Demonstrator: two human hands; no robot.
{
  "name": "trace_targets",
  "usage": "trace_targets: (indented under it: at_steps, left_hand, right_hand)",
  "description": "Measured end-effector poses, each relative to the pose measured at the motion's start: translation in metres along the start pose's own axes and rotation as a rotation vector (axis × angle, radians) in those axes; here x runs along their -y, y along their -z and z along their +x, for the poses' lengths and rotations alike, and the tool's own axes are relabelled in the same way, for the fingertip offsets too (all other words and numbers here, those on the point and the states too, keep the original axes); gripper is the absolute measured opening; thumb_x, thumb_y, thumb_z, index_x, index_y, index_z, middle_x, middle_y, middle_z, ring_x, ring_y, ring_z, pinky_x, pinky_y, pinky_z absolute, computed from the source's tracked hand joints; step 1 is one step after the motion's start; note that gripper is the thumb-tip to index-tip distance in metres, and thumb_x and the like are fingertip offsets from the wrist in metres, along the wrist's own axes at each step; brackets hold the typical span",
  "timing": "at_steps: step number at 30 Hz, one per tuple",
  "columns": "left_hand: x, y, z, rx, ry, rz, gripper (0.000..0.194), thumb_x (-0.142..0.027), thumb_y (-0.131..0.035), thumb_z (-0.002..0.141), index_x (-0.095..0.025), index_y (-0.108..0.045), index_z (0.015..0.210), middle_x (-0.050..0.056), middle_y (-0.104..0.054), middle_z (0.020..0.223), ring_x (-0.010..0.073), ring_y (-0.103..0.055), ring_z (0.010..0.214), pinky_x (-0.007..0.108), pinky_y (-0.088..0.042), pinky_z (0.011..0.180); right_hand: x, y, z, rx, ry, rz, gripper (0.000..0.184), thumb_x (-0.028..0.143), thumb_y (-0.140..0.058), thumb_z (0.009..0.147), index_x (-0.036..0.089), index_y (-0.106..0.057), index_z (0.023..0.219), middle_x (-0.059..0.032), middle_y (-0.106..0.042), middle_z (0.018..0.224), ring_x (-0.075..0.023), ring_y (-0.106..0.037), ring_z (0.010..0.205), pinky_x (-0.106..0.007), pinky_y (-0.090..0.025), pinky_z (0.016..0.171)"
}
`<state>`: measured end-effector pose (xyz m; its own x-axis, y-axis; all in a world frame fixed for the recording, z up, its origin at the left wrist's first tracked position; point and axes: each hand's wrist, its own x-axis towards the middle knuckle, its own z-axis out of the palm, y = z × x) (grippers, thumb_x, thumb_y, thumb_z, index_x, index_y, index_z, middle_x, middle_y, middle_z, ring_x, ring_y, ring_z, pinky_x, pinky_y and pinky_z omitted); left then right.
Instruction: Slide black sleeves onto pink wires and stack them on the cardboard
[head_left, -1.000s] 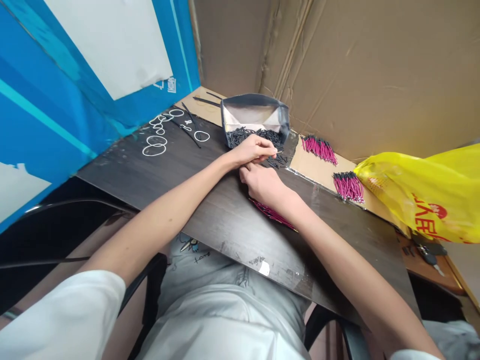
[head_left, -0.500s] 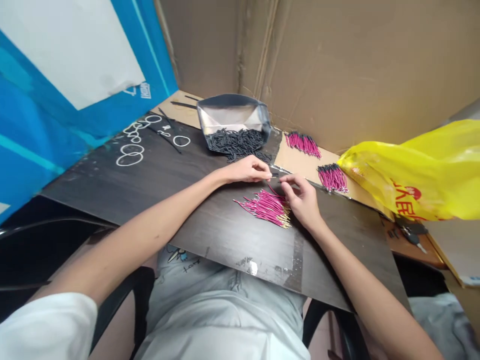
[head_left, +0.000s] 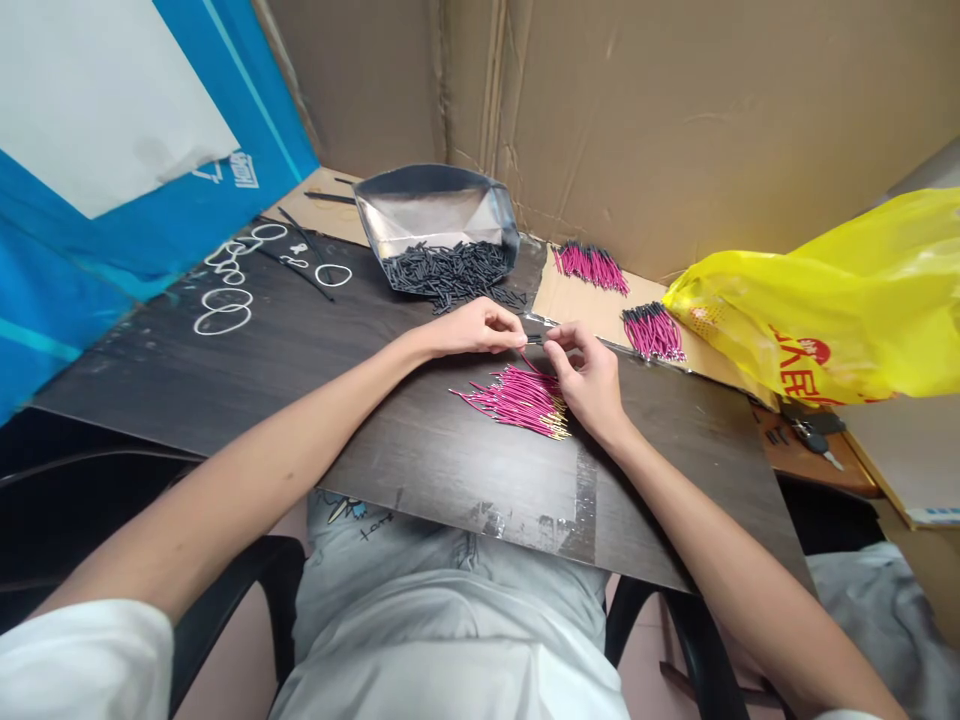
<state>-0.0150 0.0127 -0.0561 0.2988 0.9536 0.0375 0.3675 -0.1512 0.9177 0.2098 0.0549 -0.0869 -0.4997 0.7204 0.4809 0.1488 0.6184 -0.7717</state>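
My left hand (head_left: 484, 328) is pinched closed, and a pink wire (head_left: 530, 361) slopes down from its fingertips toward the pile. Short black sleeves (head_left: 534, 339) bridge the small gap between my two hands. My right hand (head_left: 589, 375) is also closed, its thumb and forefinger at the sleeves' right end; exactly which fingers grip them is too small to tell. Just below lies a pile of pink wires (head_left: 510, 400) with silvery tips on the left and gold-coloured ends on the right. Behind my left hand, an open bin (head_left: 435, 215) holds many loose black sleeves, some spilled at its front.
White rubber bands (head_left: 223, 312) and thin black rods (head_left: 307, 275) lie at the left. Two bundles of black-ended pink wires (head_left: 590, 268) rest on cardboard (head_left: 566, 295) at the back right, beside a yellow plastic bag (head_left: 840, 310). A cardboard wall (head_left: 675, 120) closes off the back.
The view has shifted, so the table's contents appear further left and slightly higher. My hands stay close together over the wire pile, with the black sleeves still between their fingertips.
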Motion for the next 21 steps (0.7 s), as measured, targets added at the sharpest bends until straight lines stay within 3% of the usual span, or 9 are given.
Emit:
trace_targets:
  at_steps: [21]
  left_hand:
    - [0.0017, -0.0005, 0.0013, -0.002, -0.017, 0.052, 0.029, -0.039, -0.070, 0.088, -0.011, -0.075, 0.080, -0.001, -0.053, 0.059, 0.0082, -0.043, 0.055, 0.022, -0.031, 0.054]
  right_hand:
    - [0.0001, 0.0031, -0.0009, 0.044, -0.003, 0.065, 0.007, 0.026, -0.060, 0.096, 0.022, -0.065, 0.098, -0.0022, -0.071, 0.093, -0.0147, -0.065, 0.079, -0.031, -0.054, 0.074]
